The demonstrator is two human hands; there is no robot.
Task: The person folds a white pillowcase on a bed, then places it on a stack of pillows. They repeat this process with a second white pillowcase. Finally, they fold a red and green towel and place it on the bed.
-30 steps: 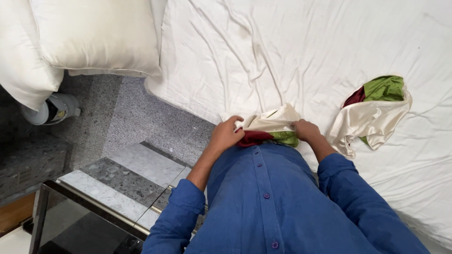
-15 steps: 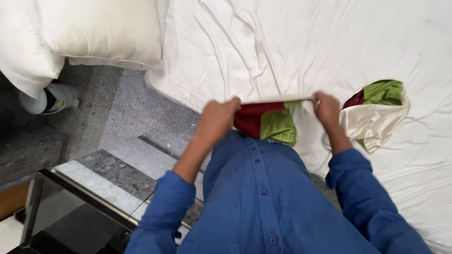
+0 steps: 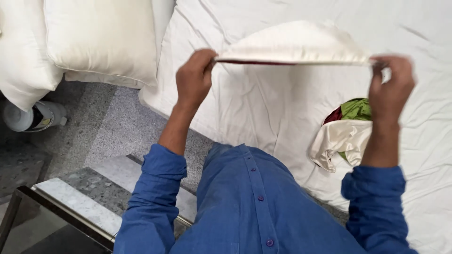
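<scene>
We can't really make out the right hand (image 3: 390, 87), it's motion-blurred, fingers smeared where they pinch the cream cover (image 3: 296, 47). Its inside only peeks out as a thin dark red line. The crumpled cover (image 3: 340, 141) hides most of its green and red cloth. The near-left glass tabletop (image 3: 42, 226) and the left pillow (image 3: 23, 70) get cut off.

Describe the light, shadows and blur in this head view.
Head view: soft, even light; the stretched cream cloth casts a faint shadow on the white sheet; the right hand is motion-blurred, the left hand sharper; no glare.
</scene>
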